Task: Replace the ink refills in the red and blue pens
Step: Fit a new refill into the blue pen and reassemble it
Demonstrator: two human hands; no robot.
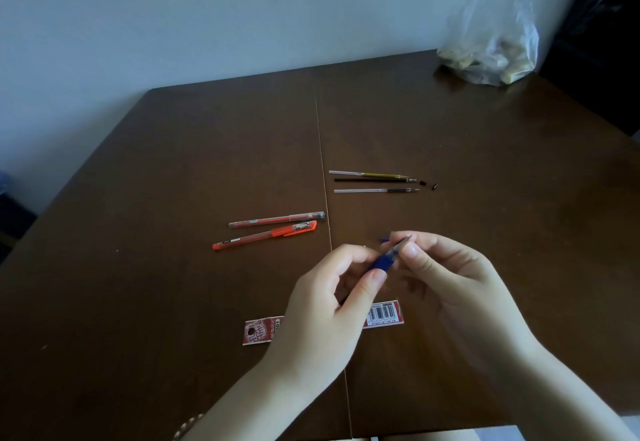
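hands meet over the near middle of the brown counter (pixel 173 181), working on the blue pen (pixel 382 260). the left hand (pixel 325 309) has its grip pinched on the pen's blue grip section, thumb below and fingers curled over it. the right hand (pixel 446 278) has its grip pinched on the clear, pointed tip end of the same pen, thumb and forefinger pressed together on it. the pen is held up off the counter, tilted with its tip toward the far right. a small blue piece (pixel 384 240) shows just beyond the fingers; what it is cannot be told. to the left, on the counter, the red pen (pixel 265 236) lies capped, and just beyond it, almost parallel, a clear pen (pixel 277 219) with a red refill inside. farther off and to the right lie three refills (pixel 374 181) side by side, tips pointing right, with two small black caps (pixel 428 184) just off their tips. a torn red package (pixel 386 314) with a barcode lies partly under the hands, near the person. a clear plastic bag (pixel 491 49) sits at the far right corner.
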